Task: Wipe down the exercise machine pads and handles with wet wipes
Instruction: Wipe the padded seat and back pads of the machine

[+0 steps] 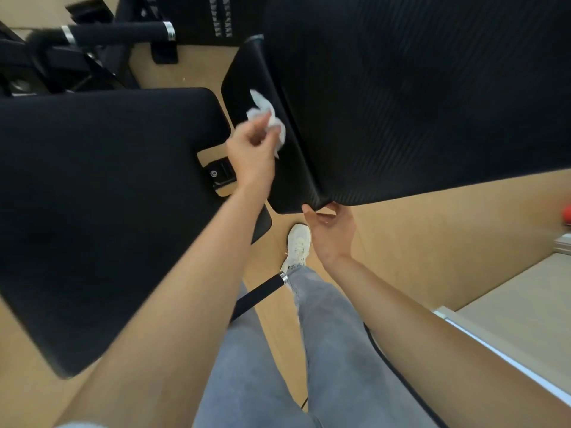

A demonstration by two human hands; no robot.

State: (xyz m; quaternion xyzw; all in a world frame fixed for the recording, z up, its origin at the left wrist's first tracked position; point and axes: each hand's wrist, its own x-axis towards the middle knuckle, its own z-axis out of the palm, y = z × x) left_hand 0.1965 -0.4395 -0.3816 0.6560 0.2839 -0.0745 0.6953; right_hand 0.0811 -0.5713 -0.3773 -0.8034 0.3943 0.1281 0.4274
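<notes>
On my feed the left hand, at centre, pinches a crumpled white wet wipe in curled fingers against the smooth side of the large ribbed black back pad, which fills 1 o'clock and is cut off at the top. At 5 o'clock the right hand grips that pad's lower corner, its fingertips hidden behind the edge. A flat black seat pad runs out of frame at 9 o'clock.

Head-worn wide view, steeply downward, close-up
</notes>
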